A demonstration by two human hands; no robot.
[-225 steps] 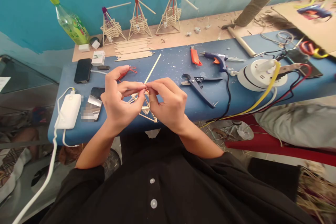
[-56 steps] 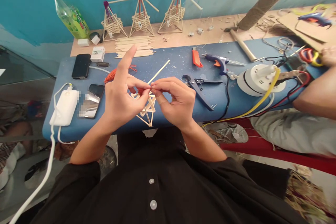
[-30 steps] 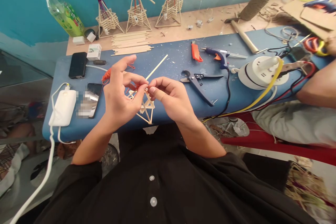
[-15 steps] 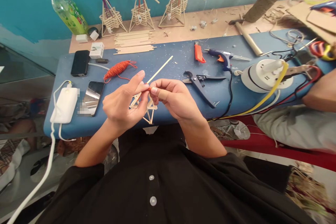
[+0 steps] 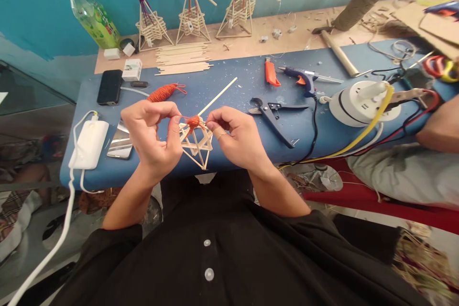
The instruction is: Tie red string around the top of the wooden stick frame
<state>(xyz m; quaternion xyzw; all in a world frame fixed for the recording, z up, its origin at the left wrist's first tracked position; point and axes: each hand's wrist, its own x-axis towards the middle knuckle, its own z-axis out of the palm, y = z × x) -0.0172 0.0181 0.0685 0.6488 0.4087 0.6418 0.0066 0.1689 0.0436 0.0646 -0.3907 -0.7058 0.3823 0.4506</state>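
Observation:
A small wooden stick frame point(image 5: 204, 146) stands at the near edge of the blue table, its top wrapped in orange thread point(image 5: 193, 122). One long stick point(image 5: 220, 93) slants up and away from the wrapped top. Left of the wrapping, my left hand point(image 5: 154, 136) pinches an end of the orange thread between thumb and forefinger. On the other side, my right hand point(image 5: 234, 136) is closed in a pinch on thread close to the frame. Behind my left hand lies an orange thread bundle point(image 5: 163, 92), partly covered.
Three finished-looking stick towers point(image 5: 191, 19) stand at the back near a stick pile point(image 5: 182, 57). Cutters point(image 5: 274, 117), a glue gun point(image 5: 303, 76) and a power strip point(image 5: 362, 103) lie right. Phones and a power bank point(image 5: 89, 143) sit left. Someone's arm point(image 5: 439, 124) is at far right.
My left hand has moved left, away from my right hand, drawing thread out. The orange-wrapped top of the frame, hidden before by my fingers, now shows between the hands.

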